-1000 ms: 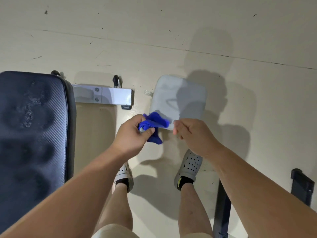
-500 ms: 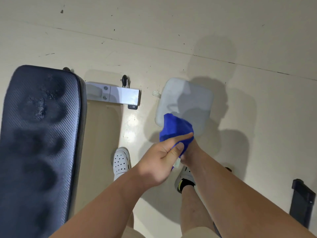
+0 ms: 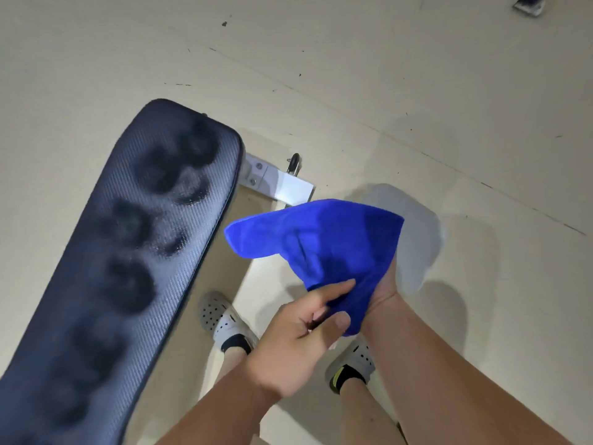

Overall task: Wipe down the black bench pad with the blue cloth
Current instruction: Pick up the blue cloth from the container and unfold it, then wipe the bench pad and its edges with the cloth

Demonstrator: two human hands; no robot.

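Right hand (image 3: 386, 285) mostly under blue cloth (image 3: 324, 242): only heel of palm and wrist show, fingers hidden, grip unreadable. Cloth's lower end partly behind the thumb of left hand (image 3: 295, 345). Black bench pad (image 3: 106, 284) cut off by left and bottom edges, dark patches on it blurred. Grey mat (image 3: 417, 239) smeared, near corner covered by the cloth. White bracket (image 3: 288, 186) partly behind pad and cloth. Right shoe (image 3: 356, 364) half hidden by the arms. Dark object (image 3: 529, 3) at top right cropped by top edge, can't identify.
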